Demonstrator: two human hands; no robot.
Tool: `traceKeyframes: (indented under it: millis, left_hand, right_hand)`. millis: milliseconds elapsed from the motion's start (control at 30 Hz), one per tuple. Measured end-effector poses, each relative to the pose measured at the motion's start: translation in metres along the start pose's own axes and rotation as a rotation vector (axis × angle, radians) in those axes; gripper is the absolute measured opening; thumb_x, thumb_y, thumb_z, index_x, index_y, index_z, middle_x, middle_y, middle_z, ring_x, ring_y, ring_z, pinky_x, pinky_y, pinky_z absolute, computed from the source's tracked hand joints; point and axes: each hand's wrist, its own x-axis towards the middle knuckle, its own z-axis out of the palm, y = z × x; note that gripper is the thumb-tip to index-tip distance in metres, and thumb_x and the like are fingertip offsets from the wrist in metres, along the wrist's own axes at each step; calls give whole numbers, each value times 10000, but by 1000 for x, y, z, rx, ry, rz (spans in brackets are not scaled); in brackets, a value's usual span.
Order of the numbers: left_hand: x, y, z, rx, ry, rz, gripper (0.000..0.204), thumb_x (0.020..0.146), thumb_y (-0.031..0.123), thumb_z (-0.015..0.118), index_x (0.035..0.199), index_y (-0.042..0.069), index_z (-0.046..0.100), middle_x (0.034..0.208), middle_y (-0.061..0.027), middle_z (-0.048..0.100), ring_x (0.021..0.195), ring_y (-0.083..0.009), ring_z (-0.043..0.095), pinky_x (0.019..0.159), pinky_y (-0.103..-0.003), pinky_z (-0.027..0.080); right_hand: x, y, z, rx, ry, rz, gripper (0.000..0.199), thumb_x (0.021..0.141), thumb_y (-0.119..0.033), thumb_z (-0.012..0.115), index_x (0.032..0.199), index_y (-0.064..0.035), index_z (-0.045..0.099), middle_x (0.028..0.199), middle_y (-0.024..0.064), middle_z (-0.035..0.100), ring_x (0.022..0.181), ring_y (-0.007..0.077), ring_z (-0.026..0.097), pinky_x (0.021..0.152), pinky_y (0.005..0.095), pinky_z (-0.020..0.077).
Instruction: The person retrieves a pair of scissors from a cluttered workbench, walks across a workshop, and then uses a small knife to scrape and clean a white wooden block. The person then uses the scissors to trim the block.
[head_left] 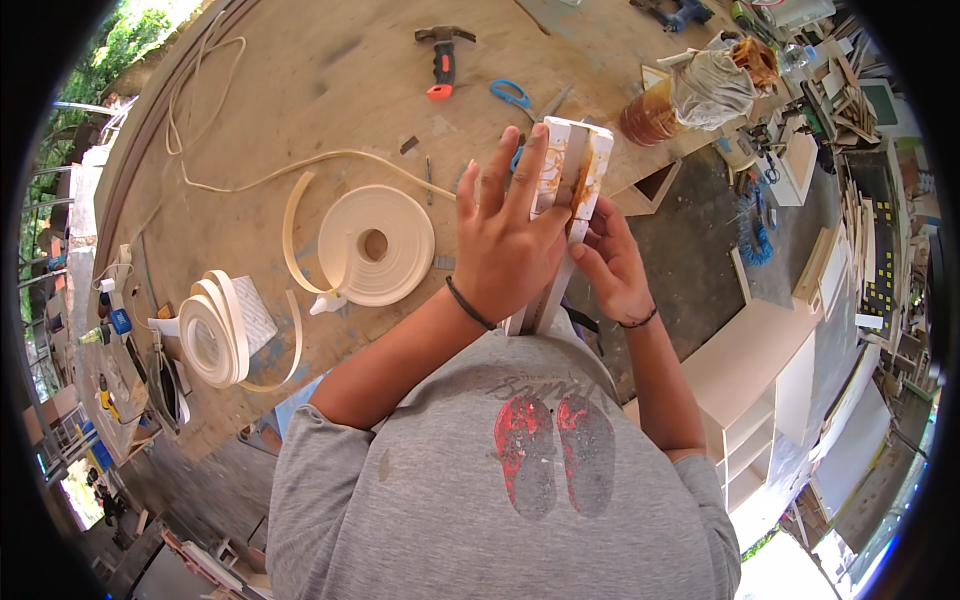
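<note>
In front of my chest stands a long, narrow white piece (594, 165) with brown smears on its faces and a groove along its middle. My left hand (505, 235) lies against its left side. The fingers are long and spread, with the index over the white face and the thumb by the groove. Curled fingers of my right hand (614, 262) hold the right edge a little lower. Just beyond the piece lie blue-handled scissors (512, 95), partly hidden. Left of my left hand, a flat roll of cream edging strip (338, 240) rests on the wooden table (300, 110).
A claw hammer (442, 65) with a black and red handle lies farther off. A jar of brown liquid (648, 115) stands at the table's right edge. Nearer left is a looser strip roll (212, 335). A pale cabinet (745, 380) stands on the floor at right.
</note>
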Motion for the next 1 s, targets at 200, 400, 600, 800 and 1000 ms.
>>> traceKeyframes:
  millis: [200, 400, 600, 800, 1000]
  left_hand:
    - [-2, -10, 15, -114, 16, 32, 123, 681, 174, 707, 786, 113, 692, 1480, -219, 349, 1376, -377, 319, 982, -552, 336]
    - [-1, -19, 29, -224, -40, 54, 139, 700, 95, 671, 824, 34, 659, 1486, -291, 270, 1379, -439, 281, 1064, -495, 301]
    - [3, -26, 42, -227, -141, 94, 200, 737, 66, 617, 921, -10, 604, 1493, -330, 179, 1374, -497, 228, 1097, -537, 252]
    - [5, -35, 50, -217, -131, 169, 279, 765, 111, 614, 984, -55, 565, 1455, -386, 185, 1357, -524, 246, 1001, -598, 356]
    - [6, -33, 45, -345, -196, 112, 259, 801, 58, 591, 994, -97, 517, 1447, -413, 127, 1317, -547, 282, 1019, -487, 396]
  right_hand:
    - [0, 7, -1, -9, 6, 4, 609, 903, 0, 502, 1447, 14, 230, 1350, 138, 458, 1176, 191, 492, 999, 352, 400]
    - [2, 12, 0, -7, 26, 28, 593, 916, -17, 509, 1439, 18, 231, 1333, 124, 459, 1169, 178, 497, 989, 335, 408]
    - [3, 19, -4, -10, 54, 49, 579, 930, -41, 519, 1430, 18, 233, 1305, 111, 467, 1159, 174, 500, 974, 314, 412]
    - [3, 26, -7, -2, 78, 76, 599, 932, -32, 523, 1445, 15, 216, 1318, 121, 461, 1162, 176, 494, 977, 315, 407]
    - [4, 23, -7, 28, 86, 138, 608, 928, -23, 522, 1448, 18, 209, 1340, 124, 448, 1170, 186, 488, 991, 325, 402]
